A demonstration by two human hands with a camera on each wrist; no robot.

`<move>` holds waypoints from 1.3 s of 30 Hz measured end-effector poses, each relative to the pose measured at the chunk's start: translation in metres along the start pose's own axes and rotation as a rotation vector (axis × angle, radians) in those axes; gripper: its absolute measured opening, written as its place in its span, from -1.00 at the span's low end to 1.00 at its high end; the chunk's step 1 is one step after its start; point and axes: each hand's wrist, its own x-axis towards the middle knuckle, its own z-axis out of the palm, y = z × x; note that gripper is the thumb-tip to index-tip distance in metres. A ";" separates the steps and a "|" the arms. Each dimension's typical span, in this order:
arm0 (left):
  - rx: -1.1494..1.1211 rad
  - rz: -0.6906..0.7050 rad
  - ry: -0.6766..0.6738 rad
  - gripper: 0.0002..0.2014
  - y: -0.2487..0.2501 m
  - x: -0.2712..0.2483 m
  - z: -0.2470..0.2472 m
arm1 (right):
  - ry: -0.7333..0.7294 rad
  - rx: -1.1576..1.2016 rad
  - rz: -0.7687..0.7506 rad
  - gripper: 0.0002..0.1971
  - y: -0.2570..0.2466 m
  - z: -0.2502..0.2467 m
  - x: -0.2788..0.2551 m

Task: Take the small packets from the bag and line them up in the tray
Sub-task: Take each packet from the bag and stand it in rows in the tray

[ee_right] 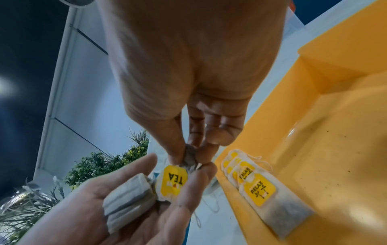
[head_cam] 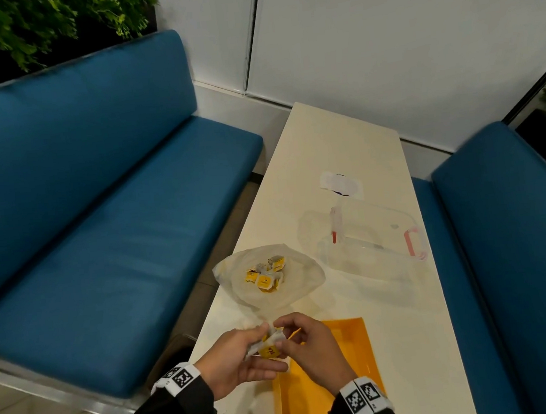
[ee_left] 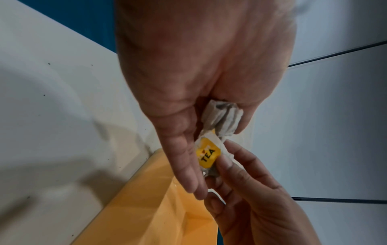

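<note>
a: status?
b: lower centre, left hand (head_cam: 237, 355) cups two folded tea packets (ee_right: 127, 194); right hand (head_cam: 306, 345) pinches a third.
a: tray (head_cam: 320, 399)?
b: about four lined up (ee_right: 251, 184), count blurry. several left in bag (head_cam: 268, 275), mid-frame.

Bag (head_cam: 268, 275) lies on table (head_cam: 342, 146), beyond tray (head_cam: 344, 333).
</note>
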 end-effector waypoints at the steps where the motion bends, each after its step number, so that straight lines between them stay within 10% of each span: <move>1: 0.011 -0.002 0.003 -0.60 0.000 -0.001 0.000 | 0.002 0.022 0.017 -0.68 -0.001 0.000 0.000; 13: 0.162 0.235 0.122 -0.74 -0.003 0.009 -0.010 | 0.083 0.293 0.196 -0.91 0.000 0.001 -0.001; 25: 0.758 0.433 0.136 -0.91 0.022 0.014 -0.004 | 0.040 -0.156 -0.029 -0.86 -0.012 -0.014 0.003; 39: 0.626 0.388 0.264 -0.97 0.010 0.019 -0.021 | 0.069 0.123 0.195 -0.95 0.009 -0.042 0.006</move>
